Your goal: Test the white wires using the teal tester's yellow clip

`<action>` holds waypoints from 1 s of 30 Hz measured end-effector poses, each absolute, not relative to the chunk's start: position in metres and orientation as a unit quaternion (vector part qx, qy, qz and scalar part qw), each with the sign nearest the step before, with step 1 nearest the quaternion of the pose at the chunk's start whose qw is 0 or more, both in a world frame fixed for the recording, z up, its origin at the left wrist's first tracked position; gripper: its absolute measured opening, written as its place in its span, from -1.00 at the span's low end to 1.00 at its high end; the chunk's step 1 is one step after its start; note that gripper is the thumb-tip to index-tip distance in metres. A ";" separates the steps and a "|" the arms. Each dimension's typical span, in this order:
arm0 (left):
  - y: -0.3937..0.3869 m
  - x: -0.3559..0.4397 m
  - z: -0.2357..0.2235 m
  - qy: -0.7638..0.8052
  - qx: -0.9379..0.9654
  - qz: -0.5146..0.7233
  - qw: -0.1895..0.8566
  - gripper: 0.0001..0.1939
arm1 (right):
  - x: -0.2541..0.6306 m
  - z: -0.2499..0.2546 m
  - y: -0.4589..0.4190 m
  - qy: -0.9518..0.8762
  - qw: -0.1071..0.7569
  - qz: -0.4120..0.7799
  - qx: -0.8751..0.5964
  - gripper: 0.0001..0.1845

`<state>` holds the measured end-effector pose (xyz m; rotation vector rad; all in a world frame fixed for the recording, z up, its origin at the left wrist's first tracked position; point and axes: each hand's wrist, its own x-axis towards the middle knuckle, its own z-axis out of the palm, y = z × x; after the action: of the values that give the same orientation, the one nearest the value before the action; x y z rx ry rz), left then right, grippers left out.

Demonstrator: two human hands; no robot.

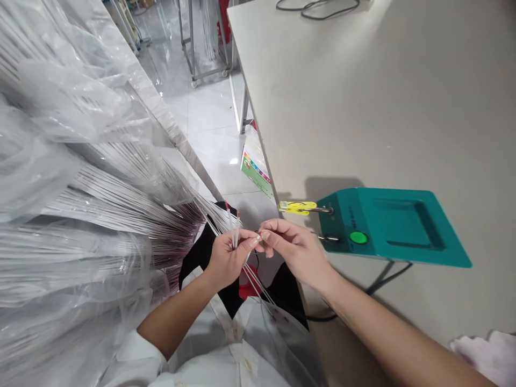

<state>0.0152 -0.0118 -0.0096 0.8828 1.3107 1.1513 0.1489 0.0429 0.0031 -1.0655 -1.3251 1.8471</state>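
My left hand is closed around a few thin white wires, two of which stick up above its knuckles with reddish tips. Its thumb and forefinger meet the fingertips of my right hand, which is closed in a pinch at a small red wire end. More white wires run beneath both hands and across my lap. Just right of my right hand, a teal tester box with a lit green button lies on the table. A yellow clip is attached to one of its metal posts; my hand hides part of the other.
Large bundles of white wires under clear plastic film fill the left side. The grey table is on the right, with a black cable at its far end. A wheeled metal rack stands on the floor beyond.
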 end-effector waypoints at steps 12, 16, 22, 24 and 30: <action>-0.013 0.012 -0.011 0.541 0.324 0.494 0.599 -0.71 | 0.150 0.000 0.040 -0.496 0.361 0.670 -0.418 -0.60; -0.015 0.011 -0.012 0.537 0.335 0.479 0.608 -0.69 | 0.151 -0.001 0.037 -0.622 0.374 0.575 -0.378 -0.77; -0.015 0.008 -0.007 0.562 0.414 0.445 0.561 -0.66 | 0.158 -0.005 0.037 -0.771 0.377 0.365 -0.362 -0.81; -0.015 0.009 -0.004 0.580 0.420 0.442 0.540 -0.68 | 0.161 -0.006 0.038 -0.826 0.362 0.250 -0.352 -0.80; -0.018 0.018 -0.004 0.603 0.369 0.459 0.538 -0.72 | 0.162 -0.007 0.038 -0.857 0.351 0.154 -0.346 -0.82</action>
<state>0.0183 -0.0177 -0.0042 0.8785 1.4341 1.0918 0.1618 0.0379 -0.0069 -0.8952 -2.2179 0.3998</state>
